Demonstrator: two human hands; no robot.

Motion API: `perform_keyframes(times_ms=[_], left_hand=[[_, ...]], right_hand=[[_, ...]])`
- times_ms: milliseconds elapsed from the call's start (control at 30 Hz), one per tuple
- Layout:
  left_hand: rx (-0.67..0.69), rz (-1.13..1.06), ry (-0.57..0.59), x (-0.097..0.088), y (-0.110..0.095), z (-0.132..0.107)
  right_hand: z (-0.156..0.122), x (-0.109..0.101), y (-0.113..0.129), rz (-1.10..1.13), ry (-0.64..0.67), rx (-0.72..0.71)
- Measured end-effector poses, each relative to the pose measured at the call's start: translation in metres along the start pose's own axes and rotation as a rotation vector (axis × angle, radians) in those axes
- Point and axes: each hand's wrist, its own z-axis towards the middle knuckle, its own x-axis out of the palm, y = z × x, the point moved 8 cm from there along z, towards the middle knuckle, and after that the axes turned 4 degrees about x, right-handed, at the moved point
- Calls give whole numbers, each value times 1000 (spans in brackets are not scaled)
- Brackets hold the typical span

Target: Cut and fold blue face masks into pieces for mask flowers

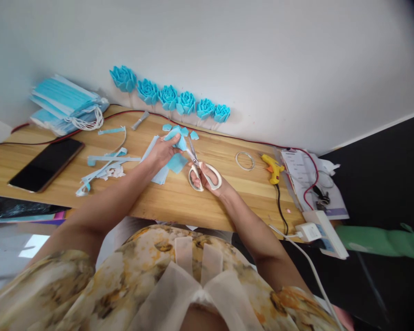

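My left hand pinches a small piece of light blue mask fabric above the wooden table. My right hand grips white-handled scissors, their blades pointing up into that blue piece. Under my hands lie more blue fabric pieces, and a few cut petals sit just beyond them. Six finished blue fabric flowers stand in a row against the white wall.
A stack of blue face masks sits at the far left. A black phone lies near strips and scraps. To the right are a white ring, a yellow glue gun, papers and a power strip.
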Motion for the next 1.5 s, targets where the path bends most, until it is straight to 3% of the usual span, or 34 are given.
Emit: perform_keyframes(times_ms=[800,1200,1500], left_hand=[[-109,90,236,14,14,-6],[-90,70,115,8,8,-4],[-65,55,159,6,10,0]], right_hand=[[-1,-2,9,-48,-39,-46],[1,-5,6,-46,-42,-52],[0,-3,7,-43,-43,-57]])
